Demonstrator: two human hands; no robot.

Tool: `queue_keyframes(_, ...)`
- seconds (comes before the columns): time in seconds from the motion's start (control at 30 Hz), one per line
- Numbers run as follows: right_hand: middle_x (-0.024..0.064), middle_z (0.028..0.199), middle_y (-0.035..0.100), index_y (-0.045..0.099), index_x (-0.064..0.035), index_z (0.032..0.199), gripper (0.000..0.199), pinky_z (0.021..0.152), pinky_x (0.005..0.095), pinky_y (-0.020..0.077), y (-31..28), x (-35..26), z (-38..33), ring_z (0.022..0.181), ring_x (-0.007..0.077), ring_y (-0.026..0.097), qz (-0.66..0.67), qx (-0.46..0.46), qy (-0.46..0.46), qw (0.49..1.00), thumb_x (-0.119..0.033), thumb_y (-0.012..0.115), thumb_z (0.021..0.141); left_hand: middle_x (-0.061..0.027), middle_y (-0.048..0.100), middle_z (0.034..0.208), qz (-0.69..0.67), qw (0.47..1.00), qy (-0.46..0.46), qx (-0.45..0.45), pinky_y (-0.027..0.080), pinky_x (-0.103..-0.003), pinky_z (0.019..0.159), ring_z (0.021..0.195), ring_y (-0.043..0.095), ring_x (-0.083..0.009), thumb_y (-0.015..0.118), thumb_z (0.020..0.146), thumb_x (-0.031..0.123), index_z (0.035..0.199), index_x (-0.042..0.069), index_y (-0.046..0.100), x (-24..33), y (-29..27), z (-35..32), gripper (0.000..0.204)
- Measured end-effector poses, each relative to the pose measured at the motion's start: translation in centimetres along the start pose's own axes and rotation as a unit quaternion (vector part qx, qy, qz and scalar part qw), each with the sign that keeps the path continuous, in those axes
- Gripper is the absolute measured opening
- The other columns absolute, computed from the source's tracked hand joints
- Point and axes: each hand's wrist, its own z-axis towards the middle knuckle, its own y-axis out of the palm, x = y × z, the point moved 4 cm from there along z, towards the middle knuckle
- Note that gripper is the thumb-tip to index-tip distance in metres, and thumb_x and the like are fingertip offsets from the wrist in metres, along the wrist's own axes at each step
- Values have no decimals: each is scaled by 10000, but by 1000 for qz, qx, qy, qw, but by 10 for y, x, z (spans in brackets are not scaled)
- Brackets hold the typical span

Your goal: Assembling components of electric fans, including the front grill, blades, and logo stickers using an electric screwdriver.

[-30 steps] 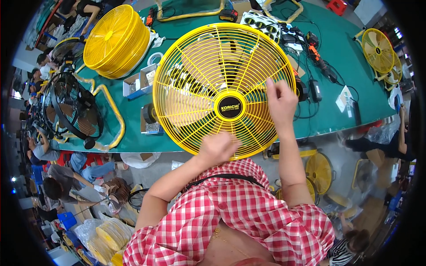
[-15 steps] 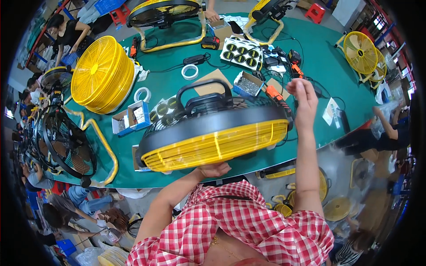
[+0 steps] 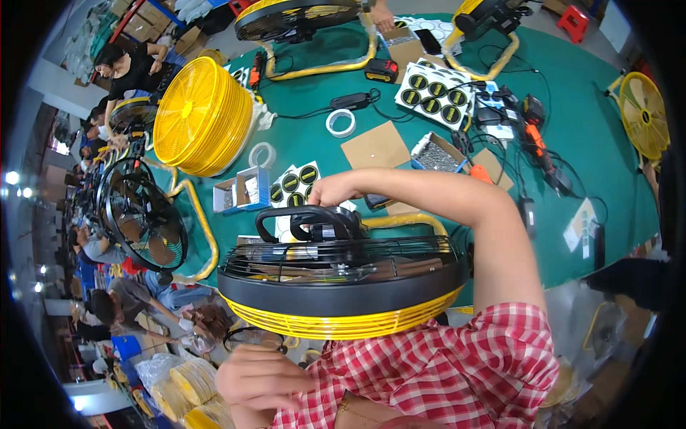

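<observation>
The fan is tipped flatter now, yellow grille down, black back & handle up, lying wide left-right over the green table. Right hand grips the handle. Left hand sits below the rim, fingers curled; can't tell its grip.

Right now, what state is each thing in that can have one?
Fan: tipped flat, yellow grille facing the person.
Right hand: above the fan's black handle; grip unclear.
Left hand: below the fan's rim, fingers curled.
Stack of yellow grilles: on edge.
Tape roll: flat.
</observation>
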Motion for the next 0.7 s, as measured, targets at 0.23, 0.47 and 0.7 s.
queue_keyframes(0.23, 7, 611, 567, 660, -23, 760, 150, 476, 278, 390, 9, -8, 45, 535, 103, 485, -177, -133, 33, 975, -167, 627, 731, -161, 582, 933, 253, 900, -229, 273, 421, -352, 795, 891, 547, -308, 645, 688, 115, 925, -24, 594, -33, -49, 96, 280)
queue_keyframes(0.47, 93, 601, 571, 623, 24, 734, 327, 526, 346, 395, 15, 7, 46, 552, 210, 505, -279, 1, -31, 960, -303, 608, 746, -154, 580, 930, 237, 916, -307, 106, 416, -351, 765, 842, 532, -316, 639, 753, 232, 1036, -11, 568, -60, -49, 101, 380)
queue_keyframes(0.7, 172, 1149, 472, 525, -73, 1137, 713, 896, 540, 296, -15, 116, -48, 1089, 349, 444, -561, 348, 15, 751, -588, 629, 656, -165, 573, 925, 248, 913, -305, 113, 419, -358, 750, 837, 530, -329, 616, 756, 291, 1035, -28, 569, -56, -48, 101, 427)
